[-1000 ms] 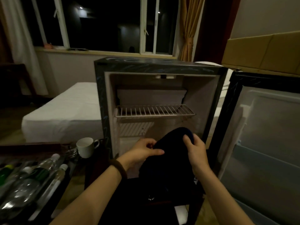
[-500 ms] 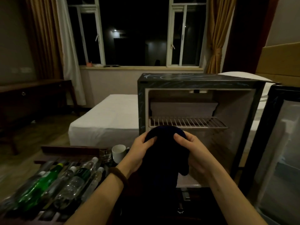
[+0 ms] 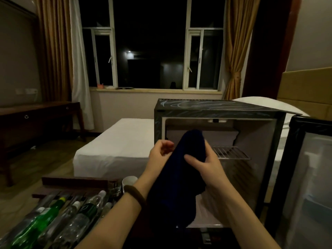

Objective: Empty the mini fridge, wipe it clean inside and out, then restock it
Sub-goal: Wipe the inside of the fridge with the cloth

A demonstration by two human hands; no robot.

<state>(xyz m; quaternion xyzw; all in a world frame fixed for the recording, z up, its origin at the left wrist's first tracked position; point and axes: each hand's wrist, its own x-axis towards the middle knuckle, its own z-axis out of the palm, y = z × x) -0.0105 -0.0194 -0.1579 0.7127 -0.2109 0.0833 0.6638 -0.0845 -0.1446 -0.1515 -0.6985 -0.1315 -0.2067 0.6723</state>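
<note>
The black mini fridge [image 3: 221,109] stands open in front of me, its white interior bare apart from a wire shelf [image 3: 231,152]. Its door [image 3: 312,177] swings out to the right. A dark blue cloth [image 3: 176,186] hangs in front of the fridge opening. My right hand [image 3: 204,164] grips the cloth near its top, thumb across the front. My left hand [image 3: 160,155] sits at the cloth's left edge with curled fingers, touching the fabric; whether it grips the cloth is unclear.
Several water bottles and a green bottle [image 3: 36,229] lie on a dark tray at lower left. A white cup [image 3: 129,180] and a glass [image 3: 115,188] stand beside them. A white bed [image 3: 116,146] lies behind, a dark desk [image 3: 36,114] at left.
The view has tilted up and swung left, so the fridge sits further right. Both hands have lifted the cloth higher, from the fridge's lower part up to shelf level.
</note>
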